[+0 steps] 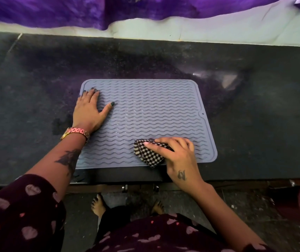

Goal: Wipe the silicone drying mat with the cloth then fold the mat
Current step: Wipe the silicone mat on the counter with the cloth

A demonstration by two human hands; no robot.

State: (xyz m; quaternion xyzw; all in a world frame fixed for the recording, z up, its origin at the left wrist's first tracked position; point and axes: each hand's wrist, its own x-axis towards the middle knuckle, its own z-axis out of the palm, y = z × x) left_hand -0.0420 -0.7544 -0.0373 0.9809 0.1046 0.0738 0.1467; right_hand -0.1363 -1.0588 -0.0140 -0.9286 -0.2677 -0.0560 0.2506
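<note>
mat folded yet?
No, the mat lies fully flat on the counter, left hand pressing it, right hand holding the cloth on it.

Left hand [89,110] flat on grey mat [151,110], right hand [178,153] pressing checked cloth [147,153] near front edge

A matt grey silicone mat [145,115], ribbed in wavy ridges, lies on a dark speckled stone counter [254,115]; beside the grip, a woven checked cloth [148,154].

The left hand [89,110] is lying flat, fingers [91,92] straight and thumb sticking out. The right hand [180,157] is reaching forward, its fingers bending down.
</note>
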